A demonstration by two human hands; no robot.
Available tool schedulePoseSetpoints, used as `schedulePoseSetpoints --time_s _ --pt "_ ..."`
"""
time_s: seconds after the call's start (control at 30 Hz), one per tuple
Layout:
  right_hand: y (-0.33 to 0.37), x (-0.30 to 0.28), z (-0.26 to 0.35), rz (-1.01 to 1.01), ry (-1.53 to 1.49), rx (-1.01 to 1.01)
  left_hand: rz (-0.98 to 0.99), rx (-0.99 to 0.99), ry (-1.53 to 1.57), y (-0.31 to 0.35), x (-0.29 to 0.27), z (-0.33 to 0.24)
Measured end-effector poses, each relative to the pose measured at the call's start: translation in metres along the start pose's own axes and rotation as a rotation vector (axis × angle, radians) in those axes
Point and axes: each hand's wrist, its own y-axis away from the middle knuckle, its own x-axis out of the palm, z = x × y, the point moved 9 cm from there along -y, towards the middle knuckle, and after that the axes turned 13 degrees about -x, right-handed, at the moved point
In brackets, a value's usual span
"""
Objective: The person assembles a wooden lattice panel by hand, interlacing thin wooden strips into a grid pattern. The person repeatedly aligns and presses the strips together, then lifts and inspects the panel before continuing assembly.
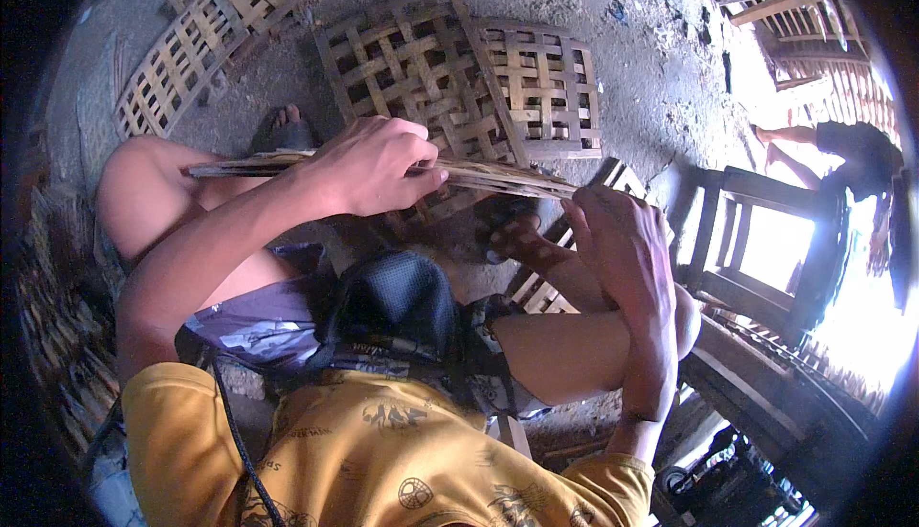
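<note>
A long, thin bundle of split bamboo strips (507, 179) lies crosswise above my lap, its left part over my left thigh. My left hand (378, 165) is closed round the bundle near its middle, thumb and fingers curled on it. At the bundle's right end, my right hand (620, 235) grips the strip tips between thumb and fingers; its back hides part of that grip. Beyond my hands, a large woven bamboo lattice panel (464, 34) rests at a tilt, and a smaller woven panel (546, 87) is partly behind it.
Another lattice panel (191, 58) lies at the far left on the rough grey floor (651, 77). A wooden frame (766, 192) stands at right beside a bright opening. Another person's leg (793, 139) shows there. Stacked strips (62, 307) line the left edge.
</note>
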Motion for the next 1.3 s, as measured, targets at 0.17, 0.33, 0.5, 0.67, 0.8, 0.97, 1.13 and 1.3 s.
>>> schedulePoseSetpoints --time_s 0.17,0.33,0.5,0.67,0.8,0.97,1.13,1.3 --pt "-0.002 0.002 0.010 0.294 0.025 0.112 -0.067 0.082 0.036 0.001 0.009 0.001" --pt "-0.013 0.025 0.005 0.259 0.021 0.047 -0.093 0.062 0.038 0.005 0.005 0.005" --pt "-0.016 0.032 0.006 0.265 0.063 0.035 -0.041 0.030 0.011 0.005 0.008 -0.001" --pt "-0.024 0.042 0.009 0.203 0.121 0.030 -0.142 0.064 0.004 0.005 0.002 0.002" --pt "-0.028 0.039 0.019 0.124 0.285 -0.089 -0.144 0.092 -0.011 0.002 0.001 -0.001" --pt "-0.029 0.043 0.033 0.223 0.366 -0.143 -0.095 0.079 -0.015 0.003 0.006 0.001" --pt "-0.033 0.048 0.031 0.216 0.388 -0.136 -0.077 0.058 -0.037 -0.001 0.001 -0.001" --pt "-0.035 0.040 0.031 0.241 0.337 -0.159 -0.049 0.010 -0.043 -0.001 0.005 0.008"
